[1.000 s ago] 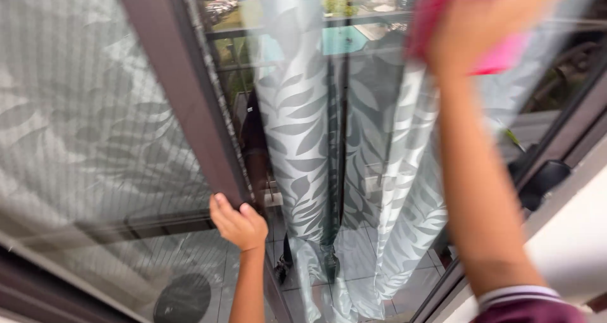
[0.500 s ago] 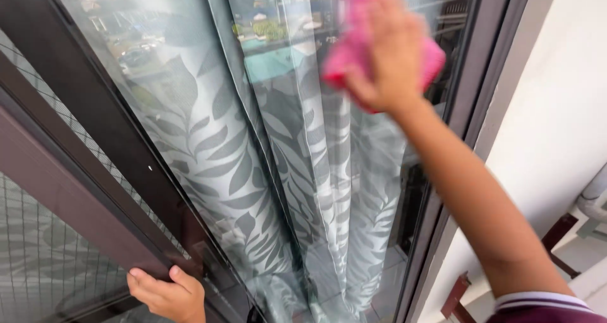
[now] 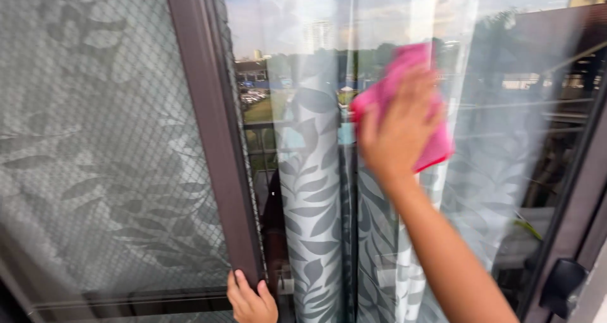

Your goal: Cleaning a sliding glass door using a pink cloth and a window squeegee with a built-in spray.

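The pink cloth (image 3: pixel 404 101) lies flat against the glass pane (image 3: pixel 506 139), in the upper middle of the pane. The right hand (image 3: pixel 398 130) covers most of the cloth, fingers spread and pressing it onto the glass; cloth edges show above the fingertips and to the right of the palm. The right forearm runs from the hand down to the lower right of the view.

Behind the glass, directly under the cloth, hang grey leaf-patterned curtains (image 3: pixel 313 203). The glass also shows reflected buildings, trees and sky around the cloth.

To the left of the cloth stands the dark brown frame upright (image 3: pixel 212 139), tilted slightly in the view. The left hand (image 3: pixel 250 301) is at the lower end of this upright, well below the cloth, fingers curled around its edge. Left of the upright is a mesh screen panel (image 3: pixel 95 139).

Far below and right of the cloth, a dark latch handle (image 3: pixel 563 285) sits on the right-hand frame.
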